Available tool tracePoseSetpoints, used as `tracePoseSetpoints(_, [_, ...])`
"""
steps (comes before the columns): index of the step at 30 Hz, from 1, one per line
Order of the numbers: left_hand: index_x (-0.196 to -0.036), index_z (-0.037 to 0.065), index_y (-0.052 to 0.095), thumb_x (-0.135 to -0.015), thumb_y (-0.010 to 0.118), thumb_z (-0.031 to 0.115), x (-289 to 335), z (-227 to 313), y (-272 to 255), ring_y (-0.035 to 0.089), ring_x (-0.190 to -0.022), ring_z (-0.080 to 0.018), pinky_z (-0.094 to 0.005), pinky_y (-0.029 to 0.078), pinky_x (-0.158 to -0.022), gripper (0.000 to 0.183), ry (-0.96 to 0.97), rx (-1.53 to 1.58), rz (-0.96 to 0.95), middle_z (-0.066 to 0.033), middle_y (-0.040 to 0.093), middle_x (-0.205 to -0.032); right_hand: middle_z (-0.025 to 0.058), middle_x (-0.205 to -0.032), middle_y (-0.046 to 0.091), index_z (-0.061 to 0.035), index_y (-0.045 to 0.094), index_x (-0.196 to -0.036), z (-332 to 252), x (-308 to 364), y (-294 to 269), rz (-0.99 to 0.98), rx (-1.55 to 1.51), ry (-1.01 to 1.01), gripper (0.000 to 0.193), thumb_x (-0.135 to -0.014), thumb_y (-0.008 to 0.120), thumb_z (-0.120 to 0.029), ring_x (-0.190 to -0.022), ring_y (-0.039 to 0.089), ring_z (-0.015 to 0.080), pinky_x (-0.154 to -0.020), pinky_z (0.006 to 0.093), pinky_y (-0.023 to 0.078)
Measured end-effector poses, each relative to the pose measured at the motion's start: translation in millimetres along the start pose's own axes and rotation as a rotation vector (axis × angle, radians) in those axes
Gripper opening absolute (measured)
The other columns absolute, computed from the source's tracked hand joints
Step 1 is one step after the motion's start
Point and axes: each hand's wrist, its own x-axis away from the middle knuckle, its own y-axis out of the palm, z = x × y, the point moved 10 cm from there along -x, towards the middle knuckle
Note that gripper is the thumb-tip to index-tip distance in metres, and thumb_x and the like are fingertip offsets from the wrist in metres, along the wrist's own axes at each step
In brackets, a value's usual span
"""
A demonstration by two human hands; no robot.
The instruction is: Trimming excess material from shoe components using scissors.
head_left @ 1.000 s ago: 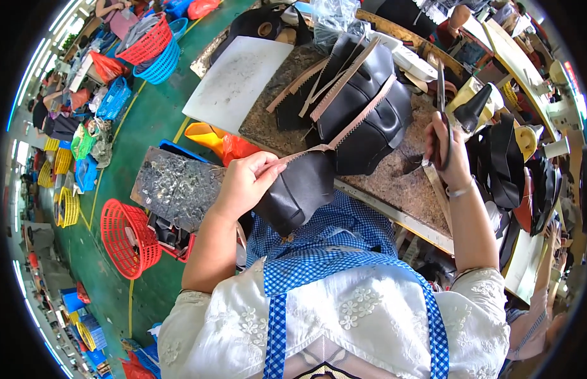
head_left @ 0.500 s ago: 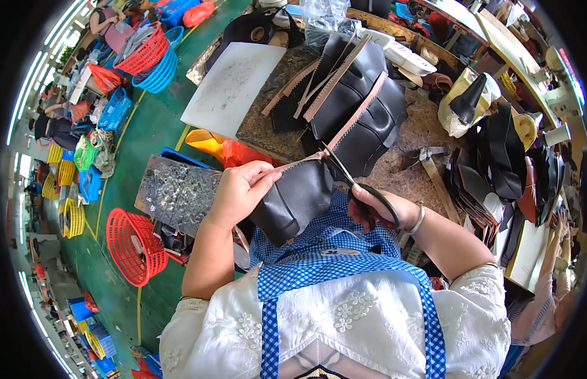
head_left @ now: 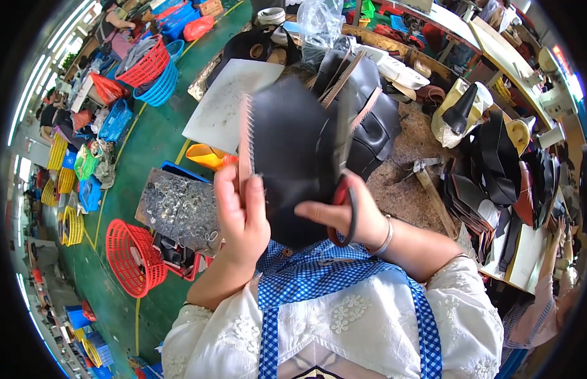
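Head view: held the black panel (head_left: pixel 290 164) up near the surface (head_left: pixel 404 183), partly over the checked apron (head_left: pixel 331 273); pinched its pink toothed edge (head_left: pixel 246 139) with the left hand (head_left: pixel 246 215); gripped scissors (head_left: pixel 353 218) in the right hand (head_left: pixel 364 218), laying that thumb (head_left: pixel 315 213) across the panel's right side.

A hammer (head_left: pixel 434 197) lies on the workbench (head_left: pixel 415 123), right of the held piece (head_left: pixel 287 148)

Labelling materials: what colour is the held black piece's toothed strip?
The toothed strip is pinkish tan; best seen in the head view.
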Motion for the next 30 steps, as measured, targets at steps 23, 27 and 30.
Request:
tracePoseSetpoints(23, [-0.091,-0.003,0.064,-0.087,0.063,0.012,41.7,-126.8,45.7,0.057,-0.067,-0.0056,-0.0221,0.047,-0.063,0.015,-0.661,0.128,-0.561,-0.0030,0.065,-0.074,0.0038,-0.077,0.057,-0.0014,0.057,-0.092,79.3,59.3,-87.0,-0.502,0.497,0.598,0.058,-0.089,0.045,-0.058,-0.069,0.056,0.0114,-0.064,0.0248,0.047])
tracePoseSetpoints(27, [-0.091,-0.003,0.064,-0.087,0.063,0.013,40.2,-130.0,40.4,0.056,-0.068,-0.0050,-0.0219,0.047,-0.063,0.016,-0.645,0.135,-0.563,-0.0015,0.064,-0.075,0.0041,-0.082,0.057,-0.0016,0.056,-0.093,112.0,58.8,-94.5,-0.507,0.358,0.738,0.059,-0.088,0.045,-0.059,-0.072,0.053,0.0117,-0.066,0.0257,0.046])
tracePoseSetpoints(30, [-0.090,-0.004,0.063,-0.089,0.061,0.014,49.0,-130.7,44.2,0.055,-0.070,-0.0057,-0.0226,0.046,-0.064,0.018,-0.684,0.189,-0.594,-0.0004,0.062,-0.076,0.0015,-0.061,0.050,-0.0029,0.054,-0.071,98.6,34.5,-77.0,-0.399,0.379,0.614,0.061,-0.086,0.048,-0.061,-0.053,0.050,0.0094,-0.048,0.0226,0.041])
